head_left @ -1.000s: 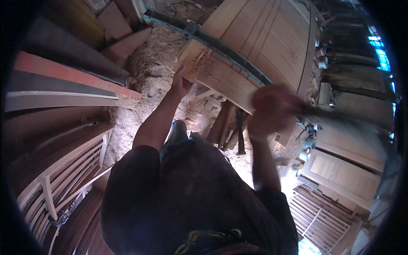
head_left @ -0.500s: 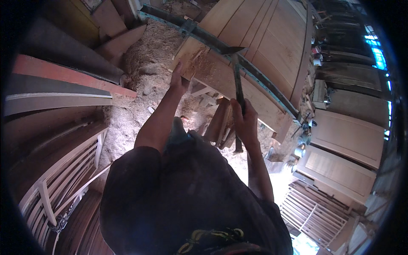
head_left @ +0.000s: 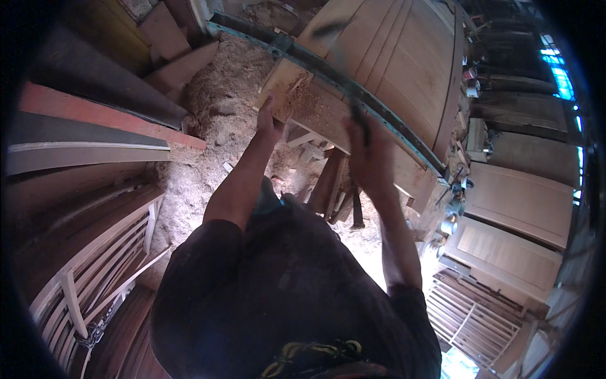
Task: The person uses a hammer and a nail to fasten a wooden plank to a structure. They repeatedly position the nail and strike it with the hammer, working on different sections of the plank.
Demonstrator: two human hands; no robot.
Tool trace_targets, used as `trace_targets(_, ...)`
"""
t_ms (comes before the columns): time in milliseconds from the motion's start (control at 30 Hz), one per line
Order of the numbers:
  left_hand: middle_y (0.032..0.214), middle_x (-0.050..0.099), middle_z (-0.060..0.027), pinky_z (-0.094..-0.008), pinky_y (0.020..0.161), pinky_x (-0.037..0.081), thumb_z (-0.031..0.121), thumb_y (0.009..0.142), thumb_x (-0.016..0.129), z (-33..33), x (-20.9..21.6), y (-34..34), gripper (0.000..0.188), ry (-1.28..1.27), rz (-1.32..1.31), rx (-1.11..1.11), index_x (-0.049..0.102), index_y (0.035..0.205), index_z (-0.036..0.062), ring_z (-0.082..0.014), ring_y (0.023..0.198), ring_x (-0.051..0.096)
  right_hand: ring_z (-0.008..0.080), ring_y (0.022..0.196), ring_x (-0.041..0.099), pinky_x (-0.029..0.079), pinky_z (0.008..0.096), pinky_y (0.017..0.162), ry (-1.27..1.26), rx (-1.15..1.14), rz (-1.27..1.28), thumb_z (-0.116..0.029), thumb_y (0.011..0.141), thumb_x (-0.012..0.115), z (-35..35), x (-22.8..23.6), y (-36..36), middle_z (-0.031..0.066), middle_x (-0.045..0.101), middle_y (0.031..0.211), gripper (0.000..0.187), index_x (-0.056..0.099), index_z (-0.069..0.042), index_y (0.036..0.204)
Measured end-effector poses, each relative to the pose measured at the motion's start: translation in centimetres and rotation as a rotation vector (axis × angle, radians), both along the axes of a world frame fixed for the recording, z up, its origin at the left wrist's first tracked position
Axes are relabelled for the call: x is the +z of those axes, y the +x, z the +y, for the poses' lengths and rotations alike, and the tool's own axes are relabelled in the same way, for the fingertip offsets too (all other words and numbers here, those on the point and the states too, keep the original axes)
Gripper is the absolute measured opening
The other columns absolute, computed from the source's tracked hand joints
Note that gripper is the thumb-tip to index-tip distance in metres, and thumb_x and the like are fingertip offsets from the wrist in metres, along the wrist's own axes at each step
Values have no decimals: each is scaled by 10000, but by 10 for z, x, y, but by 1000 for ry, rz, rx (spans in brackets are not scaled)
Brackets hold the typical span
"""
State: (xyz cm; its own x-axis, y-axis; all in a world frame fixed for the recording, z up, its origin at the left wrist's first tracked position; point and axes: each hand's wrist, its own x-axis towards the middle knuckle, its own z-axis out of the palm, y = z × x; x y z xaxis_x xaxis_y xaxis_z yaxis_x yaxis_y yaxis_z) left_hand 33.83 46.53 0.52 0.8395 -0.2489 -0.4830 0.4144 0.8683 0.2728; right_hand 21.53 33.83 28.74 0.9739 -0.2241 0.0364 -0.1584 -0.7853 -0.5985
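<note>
My right hand (head_left: 369,151) is wrapped around the handle of a hammer-like tool (head_left: 331,28) with a dark, narrow head. Motion blurs both hand and tool, and the head is raised above the wooden panel. At the panel's near-left corner, my left hand (head_left: 270,123) grips the edge of a pale wooden board (head_left: 273,87), thumb on top; the fingers underneath are hidden. Wood chips (head_left: 309,101) lie on the surface beside that hand. A long teal-edged metal clamp bar (head_left: 315,63) crosses the panel (head_left: 404,69) diagonally.
Sawdust and shavings (head_left: 221,95) cover the floor at left. Wood offcuts (head_left: 328,183) stand below the panel's near edge. Planks, one of them red (head_left: 95,110), and a slatted frame (head_left: 107,252) lean on the left. Panelled doors (head_left: 514,202) and cans (head_left: 448,224) stand at right.
The hammer-like tool has swung up and to the left, its head now farther from me. My right hand has shifted slightly right. My left hand stays at the board's corner.
</note>
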Motion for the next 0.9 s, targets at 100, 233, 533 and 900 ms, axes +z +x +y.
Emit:
trace_targets(100,1387,574,-101,-454,1010,529,368,1033,572,4,2,1,516,11,53,18,464,1459,98,-286,1241,586,270,816,630,490,358,692,626,232,-484,-242,1029,536,-1,46,-12,162,649,917,260,566,-22,1163)
trace_targets(233,1412,558,-107,-458,1068,487,379,1027,579,-7,-7,3,546,-86,-43,-1,450,1472,91,-291,1267,567,419,846,673,522,457,743,-74,-109,-171,-241,1009,548,6,-61,-18,223,679,858,277,584,2,1137)
trace_targets(533,1427,550,-113,-454,1071,476,385,1017,594,7,4,-2,580,-269,-34,-5,439,1485,78,-290,1289,553,32,628,452,379,255,541,322,-80,45,-304,1033,605,-18,-18,-29,-40,483,669,263,599,-51,962)
trace_targets(900,1324,612,-79,-411,951,573,318,949,729,0,-3,3,543,119,94,0,526,1396,83,-243,1198,617,43,591,464,392,246,523,452,-188,187,-295,1032,609,-3,-56,-65,-37,508,685,275,633,-22,1016)
